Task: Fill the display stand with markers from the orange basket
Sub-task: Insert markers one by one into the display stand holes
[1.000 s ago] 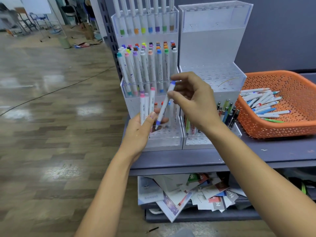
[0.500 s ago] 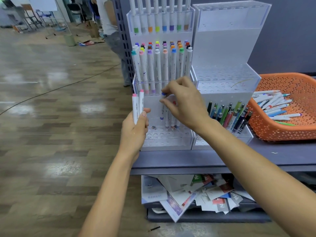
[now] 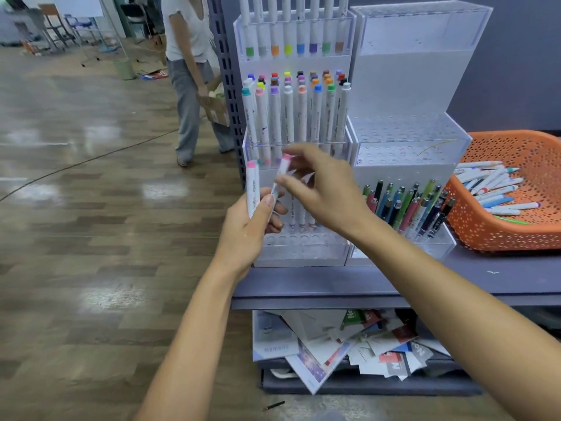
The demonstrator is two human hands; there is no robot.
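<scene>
My left hand (image 3: 249,229) is shut on two white markers with pink caps (image 3: 252,185), held upright in front of the left clear display stand (image 3: 299,252). My right hand (image 3: 329,194) pinches the upper part of the right-hand pink-capped marker (image 3: 281,173) while its lower end stays in my left hand. The stand's upper tiers are full of coloured-cap markers; a few markers stand in its lowest tier behind my hands. The orange basket (image 3: 504,235) at the right holds several loose markers (image 3: 491,189).
A second clear stand (image 3: 406,86) beside the first holds pens (image 3: 406,208) in its lowest tier. Both stand on a grey shelf (image 3: 394,287) with loose magazines (image 3: 331,344) beneath. A person carrying a cardboard box (image 3: 217,112) stands on the wooden floor behind the shelf's left end.
My right hand set the blue-capped marker into the stand's lowest tier, then came back and pinched a pink-capped marker in my left hand. A person walked into view at the back.
</scene>
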